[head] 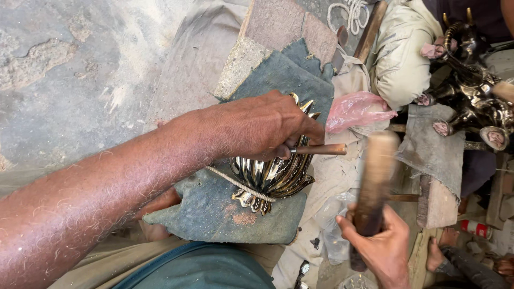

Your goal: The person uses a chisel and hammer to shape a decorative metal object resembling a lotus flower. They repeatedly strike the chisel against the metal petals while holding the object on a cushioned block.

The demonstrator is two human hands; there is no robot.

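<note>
Left hand (265, 126): clenched around a thin metal punch (320, 150), whose shaft juts out horizontally past the fingers; the hand rests on the upper side of a fluted, petal-edged brass piece (273, 179). Brass piece: lies near the middle of a dark grey cloth pad (214, 211), close to its right edge, with a pale cord (235, 183) drawn across its lower left flank. The pad lies over a stone block (278, 27) whose bare top shows at the pad's far edge. Right hand (383, 243): gripped around the lower end of a wooden mallet (373, 182), which is raised and blurred, just right of the punch's free end. Beyond the pad's right edge: a pink plastic bag (356, 109) and, toward the top right corner, a polished brass figure (474, 91).
</note>
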